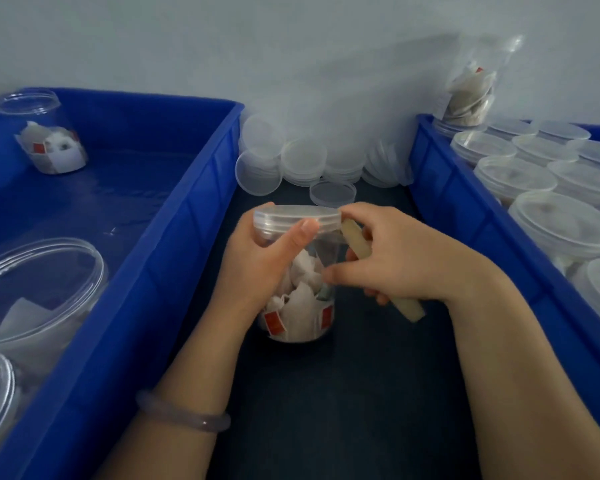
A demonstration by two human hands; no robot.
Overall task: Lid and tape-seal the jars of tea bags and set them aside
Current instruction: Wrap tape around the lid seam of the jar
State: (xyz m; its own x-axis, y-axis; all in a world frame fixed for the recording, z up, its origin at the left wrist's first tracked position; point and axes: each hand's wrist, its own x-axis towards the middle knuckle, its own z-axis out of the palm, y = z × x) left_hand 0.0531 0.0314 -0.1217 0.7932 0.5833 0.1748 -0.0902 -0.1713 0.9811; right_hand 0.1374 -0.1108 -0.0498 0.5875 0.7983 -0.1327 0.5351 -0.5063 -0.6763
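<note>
A bracelet (184, 414) rings the left wrist. On the dark tabletop (361, 393), between two blue bins, stands a clear jar (302, 306) of tea bags with its lid (297, 216) on. The left hand (257, 268) holds it from nine o'clock, fingers (269, 206) curled round it, thumb on the lid's rim. The right hand (402, 258), at three o'clock, grips a beige tape roll (357, 242) whose top touches the lid's edge. The left bin (174, 271) holds open jars (49, 136); the right bin (465, 216), lidded jars (561, 230). Loose lids (302, 161) pile at twelve o'clock.
</note>
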